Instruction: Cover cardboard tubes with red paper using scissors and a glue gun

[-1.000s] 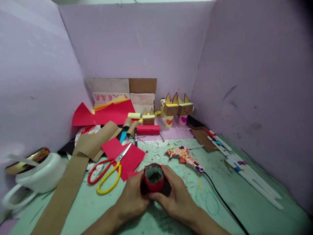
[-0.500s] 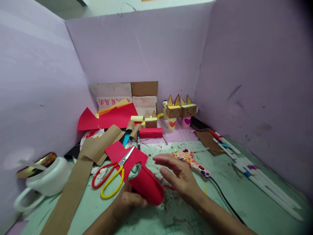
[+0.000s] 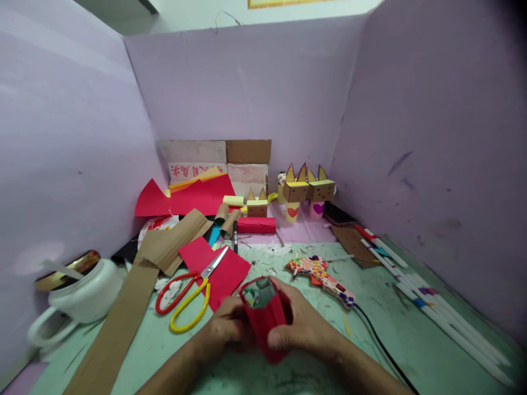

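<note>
A red paper-covered tube is held between both hands at the front of the table, its end tilted up toward the far side. Something pale with green marks shows inside that end. My left hand grips its left side, the fingers partly hidden. On the right side, my right hand is wrapped round it, thumb pressed on the near face. Left of the hands, scissors with one red and one yellow handle lie partly on a sheet of red paper.
A glue gun with a black cord lies at the right. White markers line the right side. Cardboard strips and a white mug stand left. Cardboard figures with pointed ears and a red roll are behind.
My right hand has come in from the right and closed on the red tube. The tube has turned more upright between the hands. The view has shifted slightly.
</note>
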`<state>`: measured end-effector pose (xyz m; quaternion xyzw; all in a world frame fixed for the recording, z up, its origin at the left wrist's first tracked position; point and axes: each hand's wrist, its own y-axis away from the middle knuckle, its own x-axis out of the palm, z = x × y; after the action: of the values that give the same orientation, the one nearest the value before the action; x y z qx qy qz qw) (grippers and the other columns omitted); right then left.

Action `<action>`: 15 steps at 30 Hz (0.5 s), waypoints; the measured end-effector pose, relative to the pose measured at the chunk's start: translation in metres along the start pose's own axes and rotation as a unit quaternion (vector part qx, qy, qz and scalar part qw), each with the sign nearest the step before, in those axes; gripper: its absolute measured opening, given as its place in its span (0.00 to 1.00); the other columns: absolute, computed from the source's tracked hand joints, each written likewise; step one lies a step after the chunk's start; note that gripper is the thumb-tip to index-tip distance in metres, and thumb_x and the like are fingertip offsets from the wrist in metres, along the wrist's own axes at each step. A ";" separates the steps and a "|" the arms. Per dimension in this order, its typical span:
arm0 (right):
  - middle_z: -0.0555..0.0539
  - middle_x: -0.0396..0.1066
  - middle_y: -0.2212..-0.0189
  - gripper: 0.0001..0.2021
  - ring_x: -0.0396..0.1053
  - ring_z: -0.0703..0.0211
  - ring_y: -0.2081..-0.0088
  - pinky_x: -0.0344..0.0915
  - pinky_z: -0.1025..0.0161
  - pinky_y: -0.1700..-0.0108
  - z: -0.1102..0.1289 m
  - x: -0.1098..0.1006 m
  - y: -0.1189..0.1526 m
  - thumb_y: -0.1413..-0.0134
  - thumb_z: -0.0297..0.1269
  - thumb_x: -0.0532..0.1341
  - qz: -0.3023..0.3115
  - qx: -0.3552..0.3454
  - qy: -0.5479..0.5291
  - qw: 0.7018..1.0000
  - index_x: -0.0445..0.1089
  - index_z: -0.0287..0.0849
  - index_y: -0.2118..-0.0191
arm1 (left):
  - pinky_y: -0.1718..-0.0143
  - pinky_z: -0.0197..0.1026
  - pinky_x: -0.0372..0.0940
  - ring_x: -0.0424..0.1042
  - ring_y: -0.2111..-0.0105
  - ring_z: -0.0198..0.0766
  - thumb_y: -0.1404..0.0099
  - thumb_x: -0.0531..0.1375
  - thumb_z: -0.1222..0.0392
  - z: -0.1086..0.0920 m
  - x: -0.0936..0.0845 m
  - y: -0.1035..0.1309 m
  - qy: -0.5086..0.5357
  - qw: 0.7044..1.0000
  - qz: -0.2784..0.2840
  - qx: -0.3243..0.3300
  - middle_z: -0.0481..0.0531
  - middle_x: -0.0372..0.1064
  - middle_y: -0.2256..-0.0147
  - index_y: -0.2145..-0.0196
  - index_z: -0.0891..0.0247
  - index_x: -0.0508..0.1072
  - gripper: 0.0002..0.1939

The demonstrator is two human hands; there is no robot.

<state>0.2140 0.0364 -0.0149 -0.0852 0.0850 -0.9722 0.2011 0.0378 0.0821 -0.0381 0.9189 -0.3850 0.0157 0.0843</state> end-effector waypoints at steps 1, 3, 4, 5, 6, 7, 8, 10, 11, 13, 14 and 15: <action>0.44 0.74 0.62 0.36 0.73 0.50 0.62 0.68 0.58 0.62 -0.002 -0.003 0.000 0.69 0.60 0.70 -0.042 0.001 -0.007 0.999 0.67 0.41 0.55 | 0.65 0.44 0.65 0.72 0.64 0.51 0.52 0.63 0.53 -0.006 -0.006 0.002 -0.060 0.997 -0.044 0.006 0.55 0.75 0.69 0.67 0.66 0.77 0.16; 0.44 0.74 0.64 0.37 0.73 0.51 0.65 0.68 0.59 0.65 -0.007 -0.010 -0.001 0.72 0.58 0.72 -0.133 -0.003 -0.013 0.991 0.65 0.42 0.56 | 0.58 0.45 0.63 0.71 0.60 0.50 0.45 0.59 0.50 -0.018 -0.024 0.008 -0.234 0.953 -0.189 0.021 0.55 0.74 0.62 0.60 0.63 0.74 0.18; 0.44 0.75 0.64 0.37 0.73 0.50 0.65 0.68 0.60 0.67 -0.009 -0.014 -0.001 0.72 0.58 0.72 -0.175 -0.005 -0.004 0.985 0.65 0.43 0.56 | 0.56 0.48 0.62 0.69 0.59 0.51 0.43 0.57 0.52 -0.022 -0.036 0.013 -0.282 0.927 -0.244 0.017 0.57 0.73 0.61 0.57 0.64 0.72 0.19; 0.44 0.75 0.64 0.36 0.73 0.50 0.65 0.68 0.60 0.68 -0.011 -0.018 -0.001 0.71 0.57 0.72 -0.210 -0.007 0.008 0.978 0.65 0.43 0.56 | 0.56 0.51 0.61 0.69 0.59 0.52 0.43 0.57 0.54 -0.025 -0.047 0.018 -0.325 0.903 -0.282 0.003 0.58 0.72 0.62 0.54 0.65 0.69 0.20; 0.43 0.75 0.64 0.35 0.73 0.50 0.64 0.68 0.60 0.68 -0.012 -0.021 -0.001 0.69 0.57 0.72 -0.237 -0.007 0.021 0.971 0.65 0.43 0.56 | 0.55 0.53 0.61 0.69 0.59 0.53 0.44 0.57 0.58 -0.026 -0.058 0.022 -0.362 0.882 -0.303 -0.011 0.59 0.71 0.62 0.52 0.66 0.67 0.21; 0.43 0.75 0.64 0.33 0.73 0.50 0.64 0.68 0.59 0.67 -0.013 -0.024 -0.002 0.67 0.57 0.71 -0.256 -0.008 0.033 0.966 0.65 0.43 0.57 | 0.54 0.53 0.60 0.68 0.57 0.54 0.47 0.57 0.63 -0.025 -0.067 0.026 -0.418 0.855 -0.306 -0.023 0.59 0.71 0.61 0.51 0.65 0.67 0.23; 0.42 0.74 0.64 0.32 0.72 0.50 0.64 0.68 0.59 0.66 -0.014 -0.026 -0.002 0.65 0.57 0.70 -0.266 -0.008 0.042 0.963 0.66 0.42 0.57 | 0.51 0.54 0.58 0.67 0.53 0.56 0.51 0.56 0.67 -0.022 -0.074 0.029 -0.458 0.837 -0.298 -0.028 0.62 0.70 0.57 0.52 0.66 0.68 0.25; 0.43 0.74 0.64 0.30 0.72 0.50 0.64 0.69 0.57 0.64 -0.017 -0.029 -0.004 0.63 0.58 0.69 -0.271 -0.009 0.053 0.961 0.66 0.43 0.57 | 0.50 0.54 0.58 0.65 0.50 0.57 0.55 0.54 0.72 -0.016 -0.079 0.031 -0.541 0.792 -0.278 -0.049 0.63 0.69 0.54 0.52 0.66 0.69 0.29; 0.43 0.74 0.65 0.31 0.72 0.50 0.65 0.69 0.56 0.64 -0.018 -0.029 -0.004 0.63 0.59 0.69 -0.269 -0.011 0.056 0.962 0.65 0.43 0.57 | 0.52 0.53 0.60 0.66 0.50 0.57 0.55 0.53 0.73 -0.013 -0.079 0.031 -0.577 0.768 -0.270 -0.063 0.64 0.69 0.54 0.51 0.66 0.69 0.30; 0.44 0.74 0.66 0.32 0.72 0.50 0.65 0.69 0.54 0.63 -0.022 -0.031 -0.005 0.64 0.60 0.68 -0.265 -0.015 0.062 0.962 0.65 0.43 0.56 | 0.58 0.51 0.64 0.70 0.54 0.57 0.52 0.52 0.73 -0.010 -0.078 0.027 -0.624 0.729 -0.266 -0.092 0.63 0.70 0.56 0.50 0.65 0.68 0.29; 0.44 0.74 0.66 0.33 0.72 0.50 0.66 0.69 0.54 0.63 -0.024 -0.032 -0.005 0.64 0.61 0.68 -0.263 -0.017 0.066 0.962 0.65 0.44 0.56 | 0.61 0.49 0.65 0.72 0.55 0.56 0.51 0.52 0.73 -0.009 -0.078 0.025 -0.630 0.722 -0.268 -0.102 0.63 0.71 0.57 0.50 0.64 0.68 0.28; 0.44 0.73 0.66 0.33 0.72 0.50 0.66 0.69 0.55 0.63 -0.025 -0.034 -0.005 0.63 0.62 0.67 -0.262 -0.020 0.070 0.962 0.65 0.43 0.56 | 0.63 0.47 0.65 0.73 0.57 0.56 0.50 0.51 0.73 -0.010 -0.079 0.023 -0.626 0.723 -0.271 -0.109 0.62 0.72 0.58 0.50 0.64 0.67 0.28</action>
<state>0.2377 0.0578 -0.0431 -0.0402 0.0929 -0.9925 -0.0685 -0.0336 0.1236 -0.0324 0.7696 -0.0835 -0.6285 -0.0759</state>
